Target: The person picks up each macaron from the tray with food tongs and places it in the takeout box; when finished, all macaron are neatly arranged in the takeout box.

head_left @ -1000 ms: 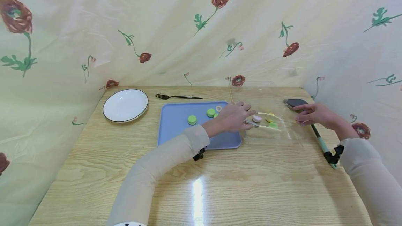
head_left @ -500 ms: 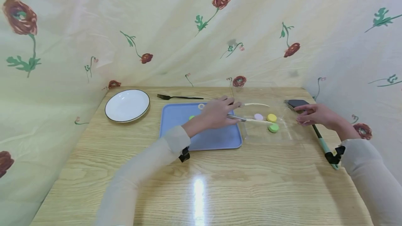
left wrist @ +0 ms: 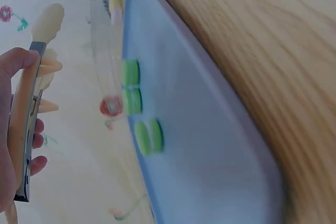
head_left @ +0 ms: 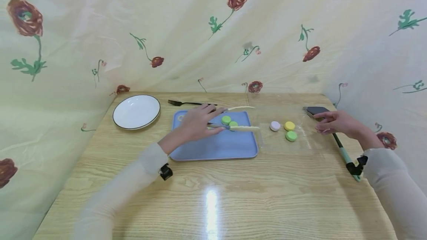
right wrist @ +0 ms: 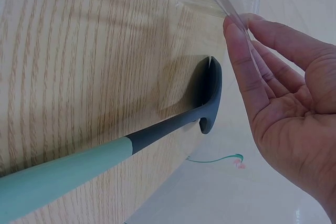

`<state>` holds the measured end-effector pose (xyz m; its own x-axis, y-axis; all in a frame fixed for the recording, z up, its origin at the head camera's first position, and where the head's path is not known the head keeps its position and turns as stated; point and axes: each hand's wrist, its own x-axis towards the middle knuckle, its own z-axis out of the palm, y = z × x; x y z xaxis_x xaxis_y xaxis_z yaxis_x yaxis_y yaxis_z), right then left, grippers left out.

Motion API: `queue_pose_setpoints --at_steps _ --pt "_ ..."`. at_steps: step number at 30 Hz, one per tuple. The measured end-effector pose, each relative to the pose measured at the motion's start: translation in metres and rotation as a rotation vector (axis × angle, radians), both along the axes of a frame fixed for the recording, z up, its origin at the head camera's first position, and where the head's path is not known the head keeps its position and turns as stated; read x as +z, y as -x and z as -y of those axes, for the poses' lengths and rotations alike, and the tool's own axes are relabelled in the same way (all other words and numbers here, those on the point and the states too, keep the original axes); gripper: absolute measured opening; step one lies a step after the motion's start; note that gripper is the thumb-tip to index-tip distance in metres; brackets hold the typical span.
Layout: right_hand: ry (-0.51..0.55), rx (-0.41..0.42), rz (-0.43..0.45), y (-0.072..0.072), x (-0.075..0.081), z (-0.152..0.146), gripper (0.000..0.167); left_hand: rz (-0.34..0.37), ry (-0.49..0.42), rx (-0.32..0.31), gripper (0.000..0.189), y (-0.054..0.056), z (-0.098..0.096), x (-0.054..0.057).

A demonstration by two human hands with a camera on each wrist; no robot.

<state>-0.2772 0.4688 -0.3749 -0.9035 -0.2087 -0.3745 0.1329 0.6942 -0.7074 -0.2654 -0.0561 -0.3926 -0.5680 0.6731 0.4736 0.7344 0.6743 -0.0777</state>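
Note:
My left hand (head_left: 196,122) holds metal tongs (head_left: 244,129) with cream tips above the blue tray (head_left: 213,151). The tong tips are spread apart, with nothing between them. Green macarons (head_left: 226,120) lie on the tray; in the left wrist view three macarons (left wrist: 149,137) show, one of them hidden behind my hand in the head view. At the right, my right hand (head_left: 338,125) pinches the edge of a clear plastic box (right wrist: 239,3) between thumb and fingers. Inside the box lie a lilac macaron (head_left: 275,126), a yellow macaron (head_left: 289,126) and a green macaron (head_left: 291,136).
A white plate (head_left: 136,112) with a dark rim stands at the back left. A black fork (head_left: 181,103) lies behind the tray. Under my right hand lies a spatula (right wrist: 68,171) with a mint handle and dark head. A flowered cloth (head_left: 186,40) hangs behind the table.
My left hand has carried the tongs left, out of the clear box and over the tray. The green macaron in the box is free of the tong tips. My right hand has stayed put.

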Motion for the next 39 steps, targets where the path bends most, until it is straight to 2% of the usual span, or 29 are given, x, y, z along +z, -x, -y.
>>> queue_pose_setpoints --at_steps 6,11,14,17,22,26,31,39 --pt "-0.003 -0.001 0.001 0.001 -0.002 -0.001 0.066 0.005 -0.053 0.008 0.069 -0.004 0.043 -0.016" --pt "0.009 0.002 -0.003 0.001 -0.002 -0.002 0.065 0.095 -0.046 0.020 0.068 -0.008 0.071 -0.025" --pt "0.009 0.006 -0.007 0.000 -0.002 -0.002 0.065 0.157 -0.050 0.029 0.069 -0.012 0.084 -0.028" --pt "0.010 0.003 -0.011 0.000 -0.002 -0.001 0.066 0.187 -0.034 0.061 0.070 -0.014 0.096 -0.029" --pt "0.009 -0.001 -0.016 0.000 -0.002 -0.001 0.066 0.217 0.021 0.127 0.071 -0.017 0.111 -0.033" --pt "0.005 0.002 -0.016 -0.001 -0.002 -0.002 0.066 0.239 0.045 0.155 0.072 -0.017 0.120 -0.037" --pt "0.013 0.003 -0.014 -0.001 -0.002 -0.002 0.066 0.250 0.033 0.154 0.071 -0.016 0.128 -0.042" --pt "0.014 0.000 -0.012 0.000 -0.003 -0.003 0.065 0.276 0.019 0.142 0.067 -0.013 0.132 -0.041"
